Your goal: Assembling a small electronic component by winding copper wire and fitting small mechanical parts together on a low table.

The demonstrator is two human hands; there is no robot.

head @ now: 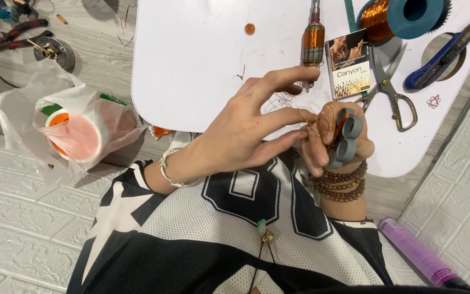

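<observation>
My right hand (339, 140) grips a small grey part with round lobes and orange copper winding (346, 136) just over the near edge of the white table (191, 60). My left hand (251, 125) reaches across to it, fingers spread, fingertips pinching thin copper wire (312, 126) at the part. A silver bracelet sits on the left wrist and brown bead bracelets on the right wrist.
On the table lie a wound motor armature (313, 41), a small printed box (349, 66), scissors (390, 87), a blue utility knife (444, 51) and a copper wire spool (395, 16). A plastic bag with tape rolls (77, 128) lies on the floor at left, a purple bottle (420, 256) at right.
</observation>
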